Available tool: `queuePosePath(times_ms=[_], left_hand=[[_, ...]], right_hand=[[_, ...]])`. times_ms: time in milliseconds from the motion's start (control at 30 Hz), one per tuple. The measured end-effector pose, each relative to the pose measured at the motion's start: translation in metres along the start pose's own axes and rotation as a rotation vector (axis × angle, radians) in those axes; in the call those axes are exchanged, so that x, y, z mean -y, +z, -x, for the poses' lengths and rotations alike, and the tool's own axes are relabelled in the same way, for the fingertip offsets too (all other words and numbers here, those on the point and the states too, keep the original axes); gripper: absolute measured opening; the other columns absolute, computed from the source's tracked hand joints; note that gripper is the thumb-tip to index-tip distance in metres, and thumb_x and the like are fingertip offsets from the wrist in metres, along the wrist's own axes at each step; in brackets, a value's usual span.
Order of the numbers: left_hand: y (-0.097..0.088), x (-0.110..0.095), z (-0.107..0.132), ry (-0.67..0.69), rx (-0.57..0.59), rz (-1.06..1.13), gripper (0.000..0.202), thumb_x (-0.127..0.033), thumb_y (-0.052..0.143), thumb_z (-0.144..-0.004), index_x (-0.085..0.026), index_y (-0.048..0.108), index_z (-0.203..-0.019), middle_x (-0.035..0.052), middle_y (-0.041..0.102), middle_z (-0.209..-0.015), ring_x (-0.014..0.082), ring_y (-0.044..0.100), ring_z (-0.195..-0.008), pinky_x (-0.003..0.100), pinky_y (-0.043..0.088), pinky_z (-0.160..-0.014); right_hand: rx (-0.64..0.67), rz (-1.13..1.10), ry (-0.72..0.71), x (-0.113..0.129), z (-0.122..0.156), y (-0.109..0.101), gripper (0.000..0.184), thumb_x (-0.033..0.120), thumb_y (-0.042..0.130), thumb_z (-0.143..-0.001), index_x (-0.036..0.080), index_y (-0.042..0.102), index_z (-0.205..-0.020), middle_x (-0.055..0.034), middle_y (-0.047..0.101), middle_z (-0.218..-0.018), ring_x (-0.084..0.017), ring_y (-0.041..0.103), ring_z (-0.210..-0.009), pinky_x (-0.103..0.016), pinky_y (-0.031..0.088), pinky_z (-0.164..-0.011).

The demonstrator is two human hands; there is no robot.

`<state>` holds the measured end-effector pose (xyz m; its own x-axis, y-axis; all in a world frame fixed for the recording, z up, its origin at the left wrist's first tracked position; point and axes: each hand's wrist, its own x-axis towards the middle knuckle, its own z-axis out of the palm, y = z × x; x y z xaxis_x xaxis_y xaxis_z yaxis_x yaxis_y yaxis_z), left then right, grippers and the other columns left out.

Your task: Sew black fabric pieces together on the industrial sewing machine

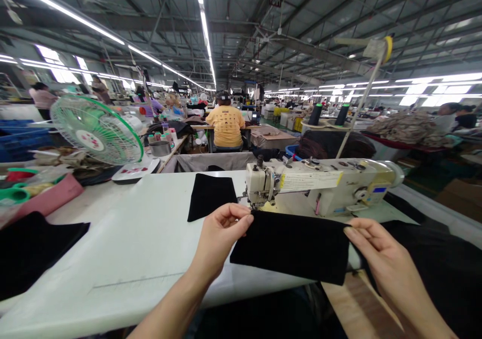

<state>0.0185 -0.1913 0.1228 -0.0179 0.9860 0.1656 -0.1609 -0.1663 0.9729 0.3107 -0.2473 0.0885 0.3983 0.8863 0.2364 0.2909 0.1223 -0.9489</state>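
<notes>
Holding black fabric piece point(289, 246): L hand point(220, 236) grip pinches top corner, R hand point(380, 248) grip opposite edge. Risk: weak pinch, cloth drops off tabletop point(143, 238) edge.

No wording is legible here. The paper label point(311, 180) on the sewing machine point(339, 186) bears print too small to read. Red marks on the fan's hub point(89, 140) (a white disc) and on the fan's base point(133, 170) are blurred.
</notes>
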Motion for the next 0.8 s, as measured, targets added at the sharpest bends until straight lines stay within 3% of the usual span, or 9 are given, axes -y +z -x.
queuePosePath(times_ms=[333,533,667,800], left_hand=[[-0.005,0.007,-0.006,-0.029,0.012,-0.006,0.023,-0.025,0.082,-0.065,-0.016,0.062,-0.071,0.0002,0.066,-0.075,0.0094,0.055,-0.066,0.019,0.043,-0.058],[-0.015,0.013,-0.013,-0.005,0.055,0.049,0.041,-0.019,0.08,-0.063,-0.019,0.04,-0.06,-0.0028,0.064,-0.069,0.0094,0.052,-0.066,0.019,0.042,-0.063],[-0.033,0.016,-0.018,0.11,-0.028,-0.092,0.048,-0.023,0.079,-0.065,-0.019,0.033,-0.057,-0.0039,0.063,-0.069,0.0113,0.054,-0.069,0.021,0.042,-0.068],[-0.061,0.01,-0.019,0.268,-0.043,-0.422,0.047,-0.029,0.077,-0.071,-0.02,0.033,-0.056,-0.0022,0.067,-0.078,0.0148,0.057,-0.073,0.026,0.042,-0.069]], right_hand=[[0.027,0.025,-0.011,0.0,-0.001,0.002,0.04,0.055,0.074,-0.076,0.02,0.067,-0.094,-0.0041,0.072,-0.083,-0.021,0.068,-0.074,-0.026,0.055,-0.066],[0.035,0.017,-0.093,0.009,0.005,0.012,0.032,0.051,0.07,-0.08,0.021,0.065,-0.09,-0.0032,0.07,-0.082,-0.019,0.065,-0.076,-0.027,0.051,-0.071],[0.105,-0.004,-0.152,0.018,0.007,0.028,0.026,0.047,0.065,-0.084,0.02,0.063,-0.085,-0.0026,0.066,-0.08,-0.018,0.062,-0.076,-0.029,0.049,-0.073],[0.171,-0.11,-0.146,0.012,0.007,0.047,0.017,0.036,0.065,-0.082,0.02,0.06,-0.083,-0.0016,0.063,-0.083,-0.017,0.059,-0.079,-0.029,0.048,-0.076]])
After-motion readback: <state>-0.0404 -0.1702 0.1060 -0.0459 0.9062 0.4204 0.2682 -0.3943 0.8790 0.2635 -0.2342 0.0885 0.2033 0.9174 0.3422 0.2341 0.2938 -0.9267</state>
